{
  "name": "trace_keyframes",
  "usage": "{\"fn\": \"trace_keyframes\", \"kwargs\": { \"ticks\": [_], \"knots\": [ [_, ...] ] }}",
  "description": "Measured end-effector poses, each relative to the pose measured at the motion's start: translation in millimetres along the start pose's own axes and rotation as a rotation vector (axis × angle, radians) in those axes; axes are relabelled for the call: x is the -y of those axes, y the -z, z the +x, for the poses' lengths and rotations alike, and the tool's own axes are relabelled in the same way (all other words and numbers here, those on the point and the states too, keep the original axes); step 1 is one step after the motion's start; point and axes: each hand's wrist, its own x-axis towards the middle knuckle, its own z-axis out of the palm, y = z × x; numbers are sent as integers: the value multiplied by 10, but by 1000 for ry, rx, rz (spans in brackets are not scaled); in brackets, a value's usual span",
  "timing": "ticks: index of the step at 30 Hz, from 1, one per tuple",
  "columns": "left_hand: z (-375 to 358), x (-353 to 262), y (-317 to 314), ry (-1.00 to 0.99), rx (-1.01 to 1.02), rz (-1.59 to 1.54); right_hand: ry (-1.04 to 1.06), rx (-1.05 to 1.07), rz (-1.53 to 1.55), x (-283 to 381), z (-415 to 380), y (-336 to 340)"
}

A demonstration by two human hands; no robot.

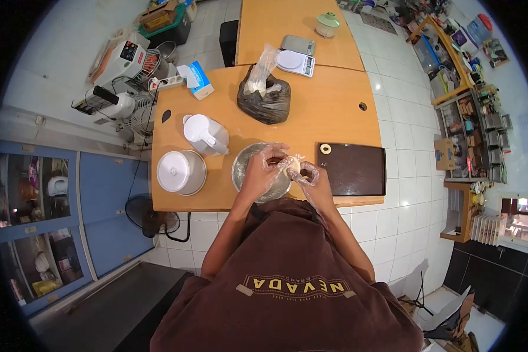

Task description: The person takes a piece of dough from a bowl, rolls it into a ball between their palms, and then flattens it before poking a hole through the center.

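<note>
A pale piece of dough is held up between my two hands, over the right side of the metal mixing bowl. My left hand, in a clear plastic glove, is closed on the dough's left side. From the right, my gloved right hand pinches the same piece. The fingers partly cover it, so its full shape is hard to make out. Flour dusts the bowl's inside. On the dark baking tray to the right lies a small dough ring, near the far left corner.
Left of the bowl stand a white lidded tub and a white pitcher. Farther back are a black plastic bag, a kitchen scale, a blue box and a green-lidded container. The wooden table's front edge is close to my body.
</note>
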Motion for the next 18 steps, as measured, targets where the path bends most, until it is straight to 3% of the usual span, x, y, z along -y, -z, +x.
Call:
{"fn": "trace_keyframes", "kwargs": {
  "ticks": [14,18],
  "knots": [
    [38,56,27,-17,-34,-37,-11,75,27,135,166,43],
    [48,38,68,-25,4,-24,72,50,-15,49,275,108]
  ]
}}
